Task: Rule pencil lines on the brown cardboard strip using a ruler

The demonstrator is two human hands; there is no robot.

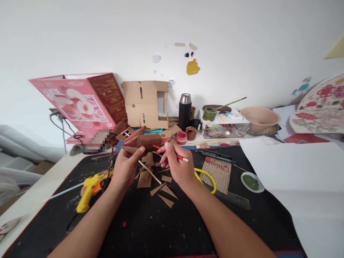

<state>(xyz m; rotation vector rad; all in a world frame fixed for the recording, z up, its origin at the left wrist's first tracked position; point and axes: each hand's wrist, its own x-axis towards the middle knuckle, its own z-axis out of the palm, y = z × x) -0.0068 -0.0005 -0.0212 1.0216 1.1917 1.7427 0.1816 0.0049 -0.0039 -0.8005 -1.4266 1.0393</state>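
The left hand [126,166] is closed around a small brown cardboard model [143,141], thumb on top and fingers underneath, lifting it just above the black mat [150,229]. The right hand [176,166] pinches a red paintbrush [172,154] between thumb and fingertips, its tip touching the model's side. The model looks light and stiff but easily crushed, and wet paint would smear, so the unpainted underside is probably the safest hold. Below the hands lie cardboard scraps [163,191] and a thin stick [149,172]. A yellow glue gun [91,188] rests to the left, a corrugated piece [217,170] to the right, a red paint pot [181,137] just beyond.
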